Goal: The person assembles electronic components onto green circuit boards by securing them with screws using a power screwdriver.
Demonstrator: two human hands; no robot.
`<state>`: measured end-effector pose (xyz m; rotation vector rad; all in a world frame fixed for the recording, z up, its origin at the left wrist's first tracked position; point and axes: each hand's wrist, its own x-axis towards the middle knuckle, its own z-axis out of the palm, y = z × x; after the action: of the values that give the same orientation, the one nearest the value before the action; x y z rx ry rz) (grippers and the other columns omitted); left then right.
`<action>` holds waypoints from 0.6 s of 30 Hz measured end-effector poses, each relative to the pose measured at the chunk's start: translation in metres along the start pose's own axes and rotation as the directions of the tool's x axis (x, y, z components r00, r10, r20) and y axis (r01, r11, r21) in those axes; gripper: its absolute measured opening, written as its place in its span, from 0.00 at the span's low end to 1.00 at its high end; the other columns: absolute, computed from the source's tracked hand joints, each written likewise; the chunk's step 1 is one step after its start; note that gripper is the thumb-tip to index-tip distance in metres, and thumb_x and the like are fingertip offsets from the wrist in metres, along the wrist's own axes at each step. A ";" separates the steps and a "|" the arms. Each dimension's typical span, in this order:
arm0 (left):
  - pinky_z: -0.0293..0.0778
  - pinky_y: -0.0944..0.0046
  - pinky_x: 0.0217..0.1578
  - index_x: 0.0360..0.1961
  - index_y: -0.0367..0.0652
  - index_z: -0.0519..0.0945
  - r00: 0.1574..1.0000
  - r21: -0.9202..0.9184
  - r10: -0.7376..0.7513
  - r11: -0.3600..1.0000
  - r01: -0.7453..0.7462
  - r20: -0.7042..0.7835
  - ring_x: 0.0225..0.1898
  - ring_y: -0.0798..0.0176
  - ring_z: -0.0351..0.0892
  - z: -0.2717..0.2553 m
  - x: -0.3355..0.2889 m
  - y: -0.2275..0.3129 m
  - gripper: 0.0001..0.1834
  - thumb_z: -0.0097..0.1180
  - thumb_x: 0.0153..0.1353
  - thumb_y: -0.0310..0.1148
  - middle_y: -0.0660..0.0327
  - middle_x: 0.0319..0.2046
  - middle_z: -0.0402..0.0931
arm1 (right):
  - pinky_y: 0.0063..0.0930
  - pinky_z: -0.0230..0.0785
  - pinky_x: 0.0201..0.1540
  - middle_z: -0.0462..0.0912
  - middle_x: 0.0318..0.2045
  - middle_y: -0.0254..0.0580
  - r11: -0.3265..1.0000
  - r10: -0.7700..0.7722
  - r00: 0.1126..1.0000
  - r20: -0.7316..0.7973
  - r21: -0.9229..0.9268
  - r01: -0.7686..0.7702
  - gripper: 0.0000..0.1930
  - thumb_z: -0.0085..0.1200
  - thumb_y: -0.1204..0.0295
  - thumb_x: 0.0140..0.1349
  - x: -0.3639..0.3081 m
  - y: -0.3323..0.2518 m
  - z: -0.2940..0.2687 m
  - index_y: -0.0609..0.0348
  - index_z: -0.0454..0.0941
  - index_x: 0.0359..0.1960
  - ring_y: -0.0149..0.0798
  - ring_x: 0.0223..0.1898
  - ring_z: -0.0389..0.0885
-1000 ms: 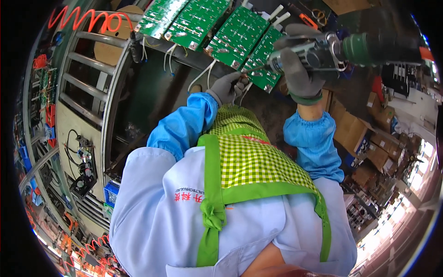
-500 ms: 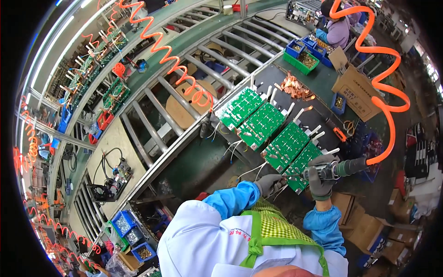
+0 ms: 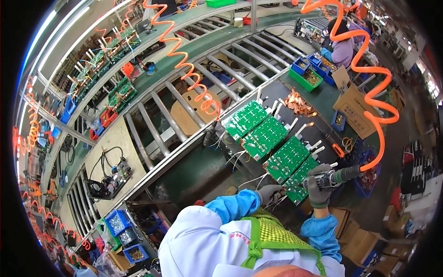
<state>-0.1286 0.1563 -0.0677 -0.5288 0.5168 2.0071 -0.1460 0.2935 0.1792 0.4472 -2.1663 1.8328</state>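
Note:
Four-board work lies ahead of me: several green circuit boards [image 3: 265,136] in a slanting row, white wires trailing from their left edges. My gloved right hand [image 3: 318,191] is closed around a pneumatic screwdriver [image 3: 326,179], over the nearest green board [image 3: 299,184]. The screwdriver lies almost level, its thin shaft pointing left toward my other hand. An orange coiled hose [image 3: 381,143] runs from its back end. At the left edge of that nearest board, my gloved left hand [image 3: 271,195] is closed by the shaft's tip. What its fingers hold is too small to tell.
Copper-coloured parts [image 3: 297,102] are piled beyond the boards. An orange-handled tool [image 3: 338,150], a blue bin [image 3: 338,120], a green bin [image 3: 305,79] and a cardboard box [image 3: 357,108] sit to the right. A roller conveyor [image 3: 184,108] runs along the left. A person [image 3: 340,50] works at the far right.
The whole view has shifted slightly, with the boards lower in the picture. Both hands stay at the nearest board, and the screwdriver remains in my right hand.

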 end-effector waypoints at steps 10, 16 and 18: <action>0.59 0.82 0.16 0.34 0.37 0.73 0.998 -0.001 0.003 1.000 -0.003 0.066 0.21 0.79 0.62 -0.013 0.011 0.005 0.13 0.42 0.65 0.37 0.68 0.25 0.68 | 0.25 0.67 0.34 0.74 0.25 0.37 0.996 -0.048 0.997 -0.064 -0.073 0.044 0.16 0.60 0.64 0.48 0.004 0.013 0.004 0.58 0.69 0.34 0.30 0.29 0.74; 0.60 0.83 0.17 0.33 0.38 0.73 1.000 0.013 0.008 1.000 -0.008 0.014 0.21 0.80 0.61 -0.003 -0.001 0.002 0.12 0.44 0.64 0.37 0.68 0.26 0.68 | 0.25 0.67 0.35 0.75 0.26 0.38 0.999 -0.037 0.998 -0.049 -0.024 0.036 0.16 0.59 0.64 0.49 0.000 0.007 0.001 0.58 0.69 0.35 0.30 0.30 0.74; 0.60 0.83 0.16 0.33 0.38 0.73 1.000 0.014 0.011 1.000 -0.011 -0.020 0.19 0.81 0.61 -0.002 0.002 -0.002 0.12 0.45 0.64 0.37 0.68 0.25 0.68 | 0.25 0.67 0.34 0.75 0.27 0.37 1.000 -0.023 0.997 -0.071 0.010 0.023 0.18 0.60 0.62 0.49 -0.005 0.009 0.000 0.58 0.69 0.37 0.30 0.30 0.74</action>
<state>-0.1274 0.1579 -0.0708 -0.5395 0.5472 2.0088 -0.1449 0.2955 0.1692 0.4013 -2.0969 1.8208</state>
